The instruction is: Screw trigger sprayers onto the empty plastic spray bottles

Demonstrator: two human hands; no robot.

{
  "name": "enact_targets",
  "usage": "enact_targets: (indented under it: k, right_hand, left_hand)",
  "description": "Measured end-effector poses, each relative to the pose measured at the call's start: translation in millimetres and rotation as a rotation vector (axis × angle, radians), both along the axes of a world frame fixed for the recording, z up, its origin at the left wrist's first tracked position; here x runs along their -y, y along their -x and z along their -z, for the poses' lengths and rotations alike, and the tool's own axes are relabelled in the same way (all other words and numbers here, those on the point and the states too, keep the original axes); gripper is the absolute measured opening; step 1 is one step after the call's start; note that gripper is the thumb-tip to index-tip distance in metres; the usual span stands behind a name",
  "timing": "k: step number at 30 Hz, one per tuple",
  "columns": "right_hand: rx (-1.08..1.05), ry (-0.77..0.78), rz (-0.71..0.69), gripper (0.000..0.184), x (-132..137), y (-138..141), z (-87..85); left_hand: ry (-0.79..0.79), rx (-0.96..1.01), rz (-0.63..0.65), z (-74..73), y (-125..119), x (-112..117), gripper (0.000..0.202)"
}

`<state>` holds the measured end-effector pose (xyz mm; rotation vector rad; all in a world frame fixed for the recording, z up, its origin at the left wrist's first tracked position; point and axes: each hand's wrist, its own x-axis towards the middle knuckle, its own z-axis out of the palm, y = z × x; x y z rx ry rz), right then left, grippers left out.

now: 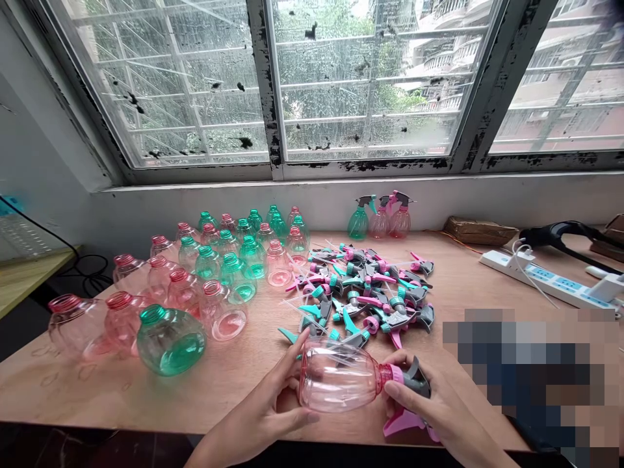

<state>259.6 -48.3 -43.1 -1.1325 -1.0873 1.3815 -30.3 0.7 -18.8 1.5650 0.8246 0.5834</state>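
Holding one pink bottle (341, 377) on its side: cupping base with left hand (263, 406), pinching one grey-and-pink spray head (418, 382) at bottle neck with right hand (436, 409). Just beyond hands on table (146, 406): one heap of spray heads (373, 301), too tangled to count. Left of left hand and beyond: over twenty loose bottles (170, 344), pink and green. Farthest beyond hands: three fitted bottles (379, 225), two pink, one green.

Grey window frame (266, 84), paint chipped; spotted glass (351, 78), daylight outside; pale wall (146, 209) below; wooden table (97, 396) in front
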Motion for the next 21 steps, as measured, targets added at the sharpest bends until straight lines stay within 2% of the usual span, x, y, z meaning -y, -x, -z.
enact_targets:
  k: [5, 8, 15, 21]
  right_hand:
    - [-0.008, -0.021, -0.014, 0.032, -1.4, -1.3, 4.0]
    - [0.005, -0.038, -0.013, 0.032, -1.9, -1.8, 5.6]
    - [-0.022, 0.016, -0.011, 0.035, -1.2, -1.2, 3.7]
    - [0.034, -0.020, -0.030, 0.037, -2.1, -2.9, 8.1]
  left_hand:
    - [0.051, 0.039, 0.019, -0.1, -0.7, -0.2, 0.103]
    - [0.079, 0.053, 0.022, 3.2, 0.9, -1.2, 0.096]
    - [0.005, 0.001, 0.032, -0.5, 0.1, -1.2, 0.095]
    - [0.053, 0.030, 0.029, 0.5, -0.5, -2.0, 0.102]
